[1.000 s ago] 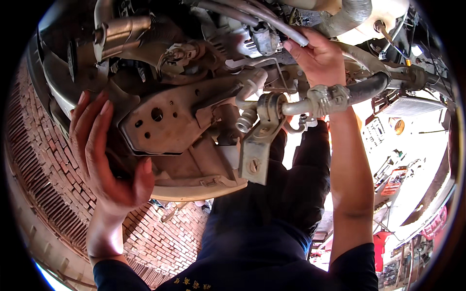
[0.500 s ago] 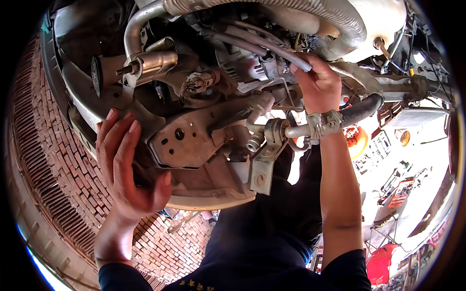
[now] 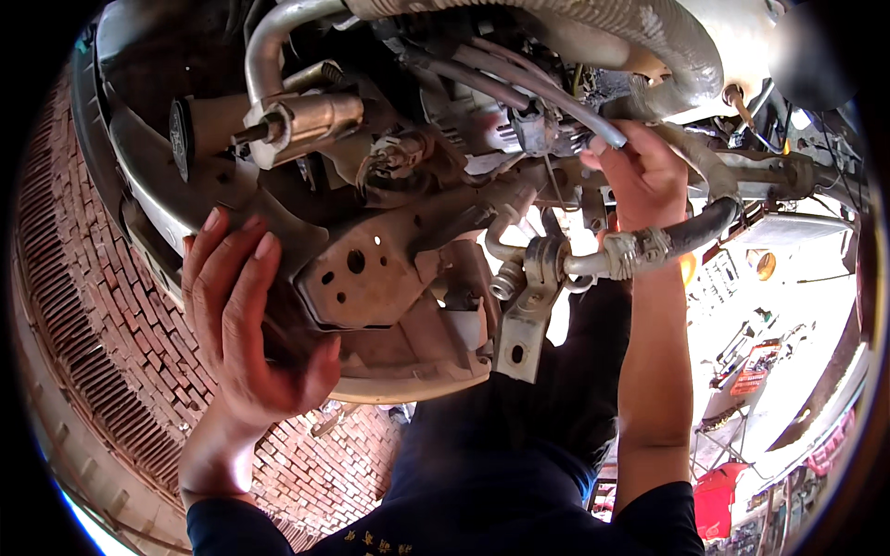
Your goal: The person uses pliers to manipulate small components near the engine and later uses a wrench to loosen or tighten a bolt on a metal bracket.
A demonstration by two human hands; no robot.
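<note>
My left hand [image 3: 246,324] is open, its fingers stretched up over the grey metal body edge [image 3: 167,204] and its thumb held apart. Beside it is a dusty metal bracket plate [image 3: 357,287] with several holes. My right hand [image 3: 654,176] is raised among the engine parts with its fingers curled. The cut-looking end of a grey rubber hose [image 3: 575,107] lies across its thumb and index finger. What the fingers close on is hidden. In front of the right wrist runs a metal pipe joined to a black hose [image 3: 695,230], held in a clamp bracket [image 3: 542,264].
A ribbed silver pipe [image 3: 640,32] arches above, near a pale tank [image 3: 732,37]. A metal cylinder with a threaded stud [image 3: 315,125] sticks out at upper left. Brick paving [image 3: 120,306] lies below left. Tools, an orange tray [image 3: 756,369] and a red item [image 3: 718,500] lie at right.
The view has shifted, so the engine parts appear a little further right and lower. My right hand has moved slightly right relative to the hose end. My left hand has hardly moved.
</note>
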